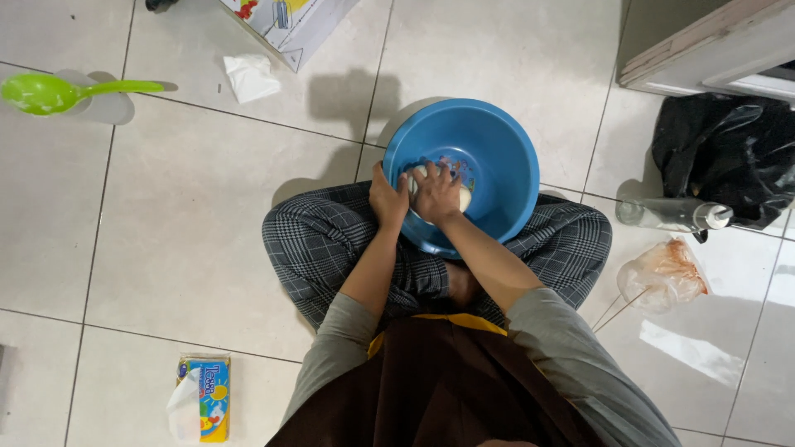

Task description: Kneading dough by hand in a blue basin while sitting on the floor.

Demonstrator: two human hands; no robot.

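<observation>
a home floor: pale tiles (207, 207), tissue pack (203, 397), green ladle (50, 91), black rubbish bag (729, 157).

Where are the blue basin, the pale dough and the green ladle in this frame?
blue basin (497, 157), head view, bare inner wall on the far side.
pale dough (464, 199), head view, edge showing beside the hand.
green ladle (33, 93), head view, its bowl.

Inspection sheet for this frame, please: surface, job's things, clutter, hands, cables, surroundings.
Surface: pale tiled floor; person sits cross-legged.
Job's things: blue basin at the knees, pale dough lump inside.
Clutter: green ladle, crumpled tissue, tissue pack, clear bottle, stained plastic bag.
Hands: left hand on the basin's near rim; right hand pressing on the dough.
Cables: nothing seen.
Surroundings: cardboard box, black bag, wooden furniture edge.
</observation>
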